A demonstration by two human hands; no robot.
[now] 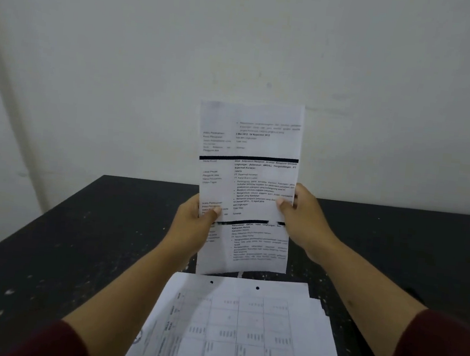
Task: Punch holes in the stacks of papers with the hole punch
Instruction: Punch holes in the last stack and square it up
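A thin stack of printed papers (248, 162) stands upright above the table, its lower edge just above the tabletop. My left hand (194, 225) grips its left edge, thumb on the front. On the right edge my right hand (301, 213) holds it the same way. In front of me lies a larger stack of papers (240, 332) with a printed table and two punched holes near its far edge. No hole punch is in view.
The black table (91, 235) is speckled with pale marks and runs back to a white wall (241, 48). Dark red sleeves cover both forearms near the bottom corners.
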